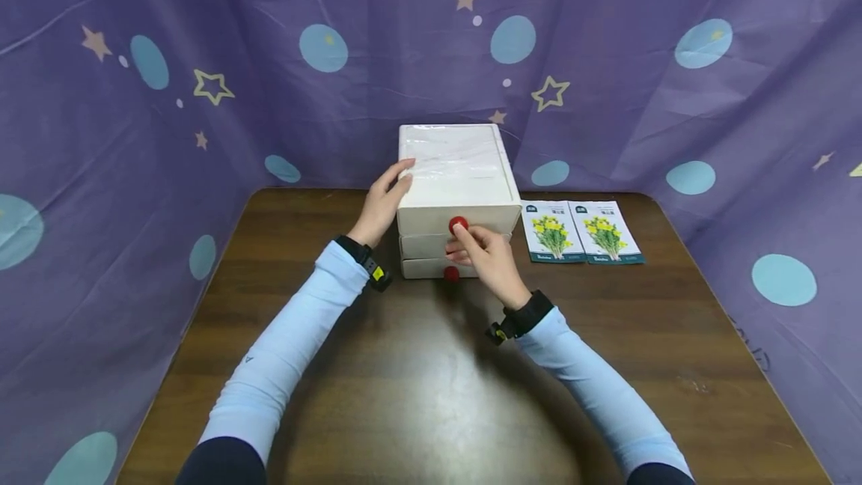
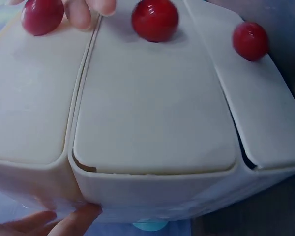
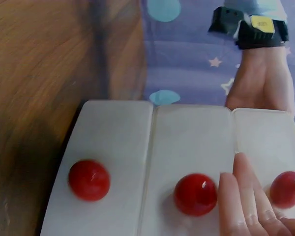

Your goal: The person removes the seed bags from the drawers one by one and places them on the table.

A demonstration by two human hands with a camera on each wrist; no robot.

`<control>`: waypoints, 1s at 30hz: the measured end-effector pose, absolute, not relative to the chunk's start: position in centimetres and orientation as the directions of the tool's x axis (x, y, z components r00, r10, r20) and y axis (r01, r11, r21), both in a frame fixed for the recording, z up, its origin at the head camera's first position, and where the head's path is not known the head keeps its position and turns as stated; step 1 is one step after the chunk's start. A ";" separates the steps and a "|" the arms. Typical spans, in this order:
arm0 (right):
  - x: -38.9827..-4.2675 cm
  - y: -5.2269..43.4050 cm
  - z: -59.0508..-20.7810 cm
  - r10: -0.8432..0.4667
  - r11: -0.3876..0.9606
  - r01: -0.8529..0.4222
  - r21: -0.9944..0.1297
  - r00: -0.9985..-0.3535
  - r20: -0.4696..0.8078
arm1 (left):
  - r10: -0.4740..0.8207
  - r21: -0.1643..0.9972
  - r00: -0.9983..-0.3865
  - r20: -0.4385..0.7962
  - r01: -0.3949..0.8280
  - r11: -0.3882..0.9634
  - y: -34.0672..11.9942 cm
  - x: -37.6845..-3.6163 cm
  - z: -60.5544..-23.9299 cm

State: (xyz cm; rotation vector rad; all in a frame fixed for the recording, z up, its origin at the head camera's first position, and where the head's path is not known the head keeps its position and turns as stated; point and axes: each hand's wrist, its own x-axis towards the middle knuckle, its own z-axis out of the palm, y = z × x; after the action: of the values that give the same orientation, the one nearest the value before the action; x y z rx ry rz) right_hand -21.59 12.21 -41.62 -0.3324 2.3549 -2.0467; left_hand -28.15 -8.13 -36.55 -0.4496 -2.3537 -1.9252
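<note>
While we are looking down from the head view, our left hand (image 1: 384, 200) is resting with straight fingers against the left top edge of the white drawer box (image 1: 454, 171), steadying it, not gripping. The box is sitting at the far edge of the bench (image 1: 417, 395), about mid-width, close to the purple star curtain (image 1: 202, 58). It is stacking three drawers, each with a red knob. Our right hand (image 1: 488, 257) is reaching the front, fingertips curling at the top knob (image 1: 458, 225); the right wrist view is showing fingers (image 3: 246, 196) lying between the middle knob (image 3: 195, 194) and the top one, touching but not clearly pinching yet. We are reading the grip as a loose pinch on the top knob, not certain. The bottom knob (image 1: 451, 273) is sitting free below the hand. Two seed packets (image 1: 582, 232) are lying flat just right of the box, near the far right corner.

Risks, as we are judging them: the knob is round and glossy, so fingers may be slipping off. The box is looking light, so a pull may be dragging the whole box forward or tipping it if the left hand is pressing too lightly. The fingers are also spanning two knobs, so the wrong drawer may be coming out.
</note>
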 end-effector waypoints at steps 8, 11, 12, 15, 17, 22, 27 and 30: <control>-20.6 13.5 -44.4 -0.042 0.386 -0.209 -0.898 -0.977 0.210 | 0.129 0.876 -0.916 0.380 0.401 0.269 -8.4 -27.7 -40.7; -20.6 13.5 -45.3 -0.023 0.333 -0.098 -0.938 -0.995 0.096 | 0.126 0.865 -0.904 0.409 0.428 0.262 -8.2 -27.6 -41.1; -20.7 13.4 -45.5 -0.037 0.294 -0.058 -0.954 -0.998 0.049 | 0.120 0.860 -0.900 0.419 0.436 0.266 -8.1 -27.7 -41.1; -21.2 13.1 -46.0 -0.089 0.141 0.066 -0.988 -0.993 -0.079 | 0.111 0.843 -0.888 0.447 0.459 0.279 -7.9 -28.0 -41.0; -21.5 12.6 -46.3 -0.116 0.063 0.126 -0.990 -0.984 -0.133 | 0.107 0.829 -0.878 0.467 0.477 0.291 -7.9 -28.3 -41.0; -22.0 11.8 -46.5 -0.105 -0.031 0.177 -0.984 -0.979 -0.173 | 0.101 0.782 -0.833 0.543 0.546 0.300 -7.5 -27.6 -40.3; -22.0 11.6 -46.4 -0.097 -0.097 0.192 -0.977 -0.978 -0.183 | 0.083 0.755 -0.807 0.584 0.578 0.311 -7.2 -26.0 -38.7; -21.5 11.3 -45.4 -0.108 -0.109 0.210 -0.972 -0.974 -0.198 | 0.072 0.764 -0.814 0.576 0.567 0.307 -7.4 -26.6 -39.5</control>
State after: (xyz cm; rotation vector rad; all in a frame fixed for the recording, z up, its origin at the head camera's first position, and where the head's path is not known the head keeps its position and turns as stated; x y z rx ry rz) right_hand -21.47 11.29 -45.38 0.1143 1.9397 -2.1898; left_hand -26.56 -7.44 -39.52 -0.5683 -2.1429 -1.5218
